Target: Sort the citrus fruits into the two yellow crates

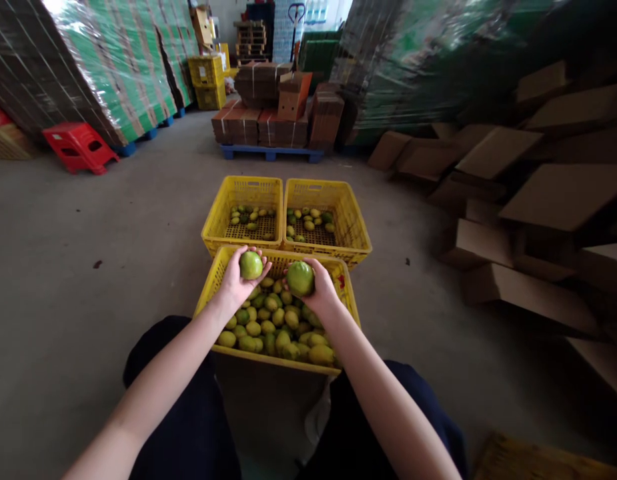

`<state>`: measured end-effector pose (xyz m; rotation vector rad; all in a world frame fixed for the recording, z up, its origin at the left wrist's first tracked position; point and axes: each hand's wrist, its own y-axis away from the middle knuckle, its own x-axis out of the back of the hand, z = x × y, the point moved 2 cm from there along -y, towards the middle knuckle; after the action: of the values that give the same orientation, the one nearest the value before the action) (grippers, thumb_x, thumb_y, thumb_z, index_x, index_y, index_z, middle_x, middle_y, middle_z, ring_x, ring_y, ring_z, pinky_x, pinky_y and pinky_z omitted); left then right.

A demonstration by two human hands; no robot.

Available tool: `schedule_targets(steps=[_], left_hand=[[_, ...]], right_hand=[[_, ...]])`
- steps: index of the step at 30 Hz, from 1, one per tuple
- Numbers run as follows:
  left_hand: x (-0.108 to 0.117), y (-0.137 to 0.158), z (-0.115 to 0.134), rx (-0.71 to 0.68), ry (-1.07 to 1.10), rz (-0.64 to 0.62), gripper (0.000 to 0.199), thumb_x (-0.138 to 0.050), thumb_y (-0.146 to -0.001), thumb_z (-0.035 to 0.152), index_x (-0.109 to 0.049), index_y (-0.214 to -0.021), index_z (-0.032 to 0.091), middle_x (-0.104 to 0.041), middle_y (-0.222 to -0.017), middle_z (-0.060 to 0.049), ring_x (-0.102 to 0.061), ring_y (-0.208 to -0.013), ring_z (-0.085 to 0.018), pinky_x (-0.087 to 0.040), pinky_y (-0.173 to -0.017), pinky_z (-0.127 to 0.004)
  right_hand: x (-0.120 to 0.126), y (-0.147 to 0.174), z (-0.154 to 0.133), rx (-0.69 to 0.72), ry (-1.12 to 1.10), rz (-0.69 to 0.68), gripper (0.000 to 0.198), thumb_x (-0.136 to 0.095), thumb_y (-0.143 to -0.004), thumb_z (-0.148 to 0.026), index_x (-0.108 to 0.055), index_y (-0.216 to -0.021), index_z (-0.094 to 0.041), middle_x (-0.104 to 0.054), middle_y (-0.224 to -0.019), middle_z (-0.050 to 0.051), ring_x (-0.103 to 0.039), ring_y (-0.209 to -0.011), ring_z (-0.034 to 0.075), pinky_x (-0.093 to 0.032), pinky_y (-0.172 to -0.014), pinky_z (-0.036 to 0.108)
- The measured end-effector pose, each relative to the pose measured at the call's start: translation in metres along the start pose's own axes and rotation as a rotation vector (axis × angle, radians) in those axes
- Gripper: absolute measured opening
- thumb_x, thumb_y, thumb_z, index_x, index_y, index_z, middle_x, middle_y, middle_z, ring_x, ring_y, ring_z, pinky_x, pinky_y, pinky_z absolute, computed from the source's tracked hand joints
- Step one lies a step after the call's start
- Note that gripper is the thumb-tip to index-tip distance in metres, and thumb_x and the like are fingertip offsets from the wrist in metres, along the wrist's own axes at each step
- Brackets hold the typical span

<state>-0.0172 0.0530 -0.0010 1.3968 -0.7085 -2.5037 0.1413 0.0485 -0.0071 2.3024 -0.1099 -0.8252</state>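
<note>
A green lemon (251, 265) rests in my left hand (231, 279), with the fingers curled behind and beneath it. My right hand (324, 290) grips a second, slightly larger green lemon (301, 279) from its right side. Both hands are above the near yellow crate (278, 363), which holds many yellow and green lemons (271, 320). Just beyond it, two more yellow crates stand side by side. The left one (214, 217) and the right one (357, 220) each have a thin scatter of lemons on the slatted bottom.
Flattened and open cardboard boxes (493, 233) are heaped on the right. A red stool (81, 147) stands at the left. Ahead, a blue pallet (271, 153) carries bundled cartons (283, 130). Wrapped green stacks (123, 60) flank the floor, and yellow crates (208, 83) are piled behind.
</note>
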Motion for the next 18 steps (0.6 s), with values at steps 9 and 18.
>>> schedule_targets(steps=[9, 18], left_hand=[[-0.011, 0.016, -0.010, -0.361, -0.395, -0.214, 0.053, -0.037, -0.092, 0.031, -0.062, -0.048, 0.016, -0.064, -0.065, -0.007, -0.059, -0.063, -0.015, -0.047, -0.064, -0.024], [0.000, 0.015, -0.022, -0.480, -0.437, -0.298, 0.043, -0.044, -0.090, 0.020, -0.066, -0.053, 0.018, -0.063, -0.067, -0.005, -0.057, -0.073, -0.017, -0.043, -0.079, -0.024]], right_hand=[[-0.005, 0.018, 0.010, 0.686, 0.256, -0.118, 0.028, -0.054, -0.078, -0.036, -0.068, -0.060, -0.021, -0.068, -0.066, 0.003, -0.062, -0.068, 0.019, -0.051, -0.069, 0.031], [-0.010, 0.031, 0.015, 0.926, 0.435, -0.158, 0.031, -0.052, -0.081, -0.034, -0.074, -0.062, -0.024, -0.068, -0.072, 0.002, -0.061, -0.078, 0.021, -0.044, -0.082, 0.033]])
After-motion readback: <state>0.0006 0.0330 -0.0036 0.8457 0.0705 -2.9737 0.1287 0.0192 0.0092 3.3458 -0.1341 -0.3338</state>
